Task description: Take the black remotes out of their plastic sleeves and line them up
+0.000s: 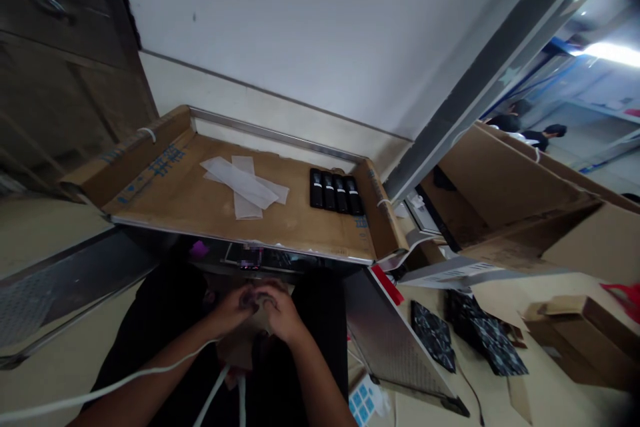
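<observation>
My left hand (234,312) and my right hand (283,315) meet low over my lap, below the front edge of a cardboard-lined tray (165,203). The fingers of both are curled in toward each other. What lies between them is dark, small and blurred, and I cannot make it out. On the tray ahead lie several thin whitish translucent sleeves (245,187), crossed over one another. To their right, several black oblong pieces (329,191) with small white labels stand side by side in a row.
A phone-like lit screen (250,257) and a purple scrap (199,249) sit under the tray's edge. Open metal doors flank my legs, the right one (395,337) slanting outward. Cardboard boxes (520,193) and black patterned bags (485,333) are at right. A white cord (125,380) crosses my left arm.
</observation>
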Demonstrator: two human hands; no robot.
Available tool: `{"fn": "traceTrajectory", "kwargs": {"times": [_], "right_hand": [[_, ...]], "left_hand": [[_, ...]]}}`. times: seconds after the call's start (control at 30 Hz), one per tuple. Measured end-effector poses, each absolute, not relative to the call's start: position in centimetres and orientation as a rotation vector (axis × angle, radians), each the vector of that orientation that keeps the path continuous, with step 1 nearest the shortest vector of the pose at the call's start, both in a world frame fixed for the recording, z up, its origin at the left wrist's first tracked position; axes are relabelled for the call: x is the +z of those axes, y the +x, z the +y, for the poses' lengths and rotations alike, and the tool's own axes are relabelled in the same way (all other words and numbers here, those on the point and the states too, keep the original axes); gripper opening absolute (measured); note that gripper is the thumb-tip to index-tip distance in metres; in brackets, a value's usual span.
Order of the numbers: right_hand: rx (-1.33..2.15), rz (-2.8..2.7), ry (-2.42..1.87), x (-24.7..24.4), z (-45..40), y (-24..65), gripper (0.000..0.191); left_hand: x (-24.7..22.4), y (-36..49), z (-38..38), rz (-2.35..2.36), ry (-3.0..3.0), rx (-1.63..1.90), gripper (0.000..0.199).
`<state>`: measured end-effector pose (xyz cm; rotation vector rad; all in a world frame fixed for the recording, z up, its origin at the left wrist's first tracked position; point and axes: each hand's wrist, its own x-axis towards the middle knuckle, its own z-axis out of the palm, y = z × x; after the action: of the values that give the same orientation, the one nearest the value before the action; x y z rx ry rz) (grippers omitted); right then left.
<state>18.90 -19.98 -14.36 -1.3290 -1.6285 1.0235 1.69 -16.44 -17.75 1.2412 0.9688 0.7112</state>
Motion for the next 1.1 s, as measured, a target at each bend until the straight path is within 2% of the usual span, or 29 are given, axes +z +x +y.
{"fn": "traceTrajectory", "kwargs": {"times": [0.17,0.37,0.6,0.83,0.97,1.1], "right_hand": [[1.020,-1.864,-1.398,-13.2,-20.5,18.6,0.050],[0.900,-1.977,-1.529,-12.8,-20.6,18.6,0.031],[0.858,-1.949,-1.557,-13.2,-20.5,18.7,0.031],[0.729,-1.981,-1.617,-12.9,-20.5,18.8,0.031],[0.801,-2.070,-1.575,-13.5,-20.9,18.5,0.036],[0.853,-2.093,-1.582,-14.3,-20.9,18.3,0.032]], "left_hand": [[-16.9,1.8,-16.7,0.955,1.317,0.648,0.043],[-16.7,2.0,-17.0,0.932,1.314,0.562,0.035],[-16.1,1.8,-17.0,0.963,1.345,0.520,0.032],[-16.9,1.8,-16.8,0.912,1.396,0.540,0.037],[-16.9,1.7,-16.9,0.911,1.406,0.530,0.038],[-16.8,1.7,-16.9,0.911,1.465,0.498,0.037]]}}
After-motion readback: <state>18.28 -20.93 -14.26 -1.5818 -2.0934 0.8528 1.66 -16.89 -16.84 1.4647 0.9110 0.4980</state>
